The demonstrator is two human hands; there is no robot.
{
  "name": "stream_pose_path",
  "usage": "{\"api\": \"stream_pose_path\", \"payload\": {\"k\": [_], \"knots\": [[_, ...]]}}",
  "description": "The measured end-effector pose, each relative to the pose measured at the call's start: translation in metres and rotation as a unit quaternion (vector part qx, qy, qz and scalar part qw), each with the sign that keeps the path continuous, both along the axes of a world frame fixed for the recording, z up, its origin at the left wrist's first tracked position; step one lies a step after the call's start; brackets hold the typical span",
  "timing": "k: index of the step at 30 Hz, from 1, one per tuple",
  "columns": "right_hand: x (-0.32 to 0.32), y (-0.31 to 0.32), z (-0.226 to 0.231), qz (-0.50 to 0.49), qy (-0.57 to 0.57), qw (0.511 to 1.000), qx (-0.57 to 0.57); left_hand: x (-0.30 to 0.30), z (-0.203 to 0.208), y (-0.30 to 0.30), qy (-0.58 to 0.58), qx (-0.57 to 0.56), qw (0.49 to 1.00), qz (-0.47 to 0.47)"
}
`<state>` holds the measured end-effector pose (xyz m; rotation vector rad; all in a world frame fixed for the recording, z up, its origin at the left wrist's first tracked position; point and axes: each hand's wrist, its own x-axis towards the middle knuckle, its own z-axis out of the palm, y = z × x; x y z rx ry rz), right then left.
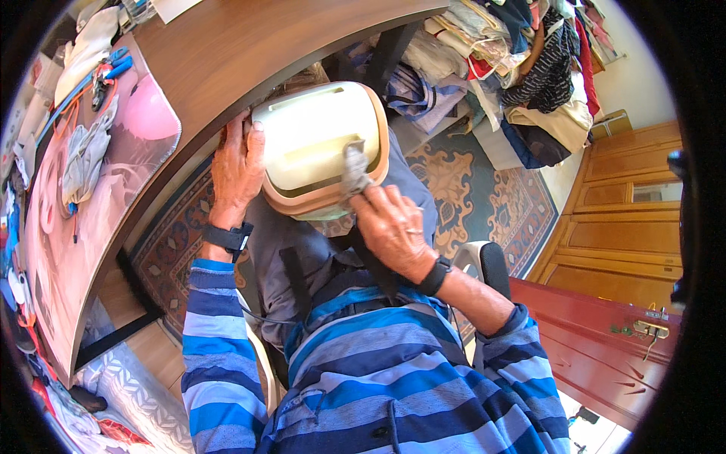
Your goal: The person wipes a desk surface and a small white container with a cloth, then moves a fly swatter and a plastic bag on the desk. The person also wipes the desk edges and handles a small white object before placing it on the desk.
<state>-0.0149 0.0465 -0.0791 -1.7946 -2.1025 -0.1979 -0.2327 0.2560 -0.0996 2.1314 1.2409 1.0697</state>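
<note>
On my lap rests a cream box-shaped container (318, 163) with rounded corners, a tan rim and a recessed strip across its lid. My left hand (237, 166) grips its left side, thumb near the lid's edge and the other fingers partly hidden behind it. In my right hand (393, 227) is a bunched grey cloth (354, 168), pinched between the fingers and pressed against the lid's right part. A pale green lower part of the container shows under the rim.
A brown desk (227, 53) curves across the far side, close to the container. On its left lie a pink mat (113, 178) and a grey glove (87, 155). Piled clothes (529, 68) stand far right. A patterned rug (450, 181), wooden cabinet (620, 227) and red door (590, 337) surround me.
</note>
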Motion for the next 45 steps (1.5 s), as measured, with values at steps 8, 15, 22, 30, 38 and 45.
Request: {"api": "stream_pose_path", "payload": {"k": [8,15,22,30,38,45], "knots": [[0.006,-0.006,0.002,-0.036,0.063,0.997,-0.032,0.004,0.002,-0.003,0.004,-0.001,1.000,0.023],[-0.044,0.012,-0.005,0.034,0.104,0.994,-0.011,0.004,0.000,-0.002,0.010,0.017,1.000,0.016],[-0.064,0.018,-0.011,0.066,0.092,0.994,-0.007,-0.001,0.000,-0.002,-0.015,-0.021,1.000,0.007],[0.021,0.000,-0.003,0.027,0.034,0.999,-0.003,0.000,0.002,-0.002,-0.026,-0.056,0.998,-0.005],[0.035,-0.006,-0.019,-0.011,0.038,0.998,0.039,-0.001,0.002,-0.005,-0.028,-0.068,0.997,-0.003],[0.045,0.000,-0.025,-0.054,0.100,0.991,0.065,-0.001,-0.004,0.002,-0.047,-0.073,0.996,-0.003]]}}
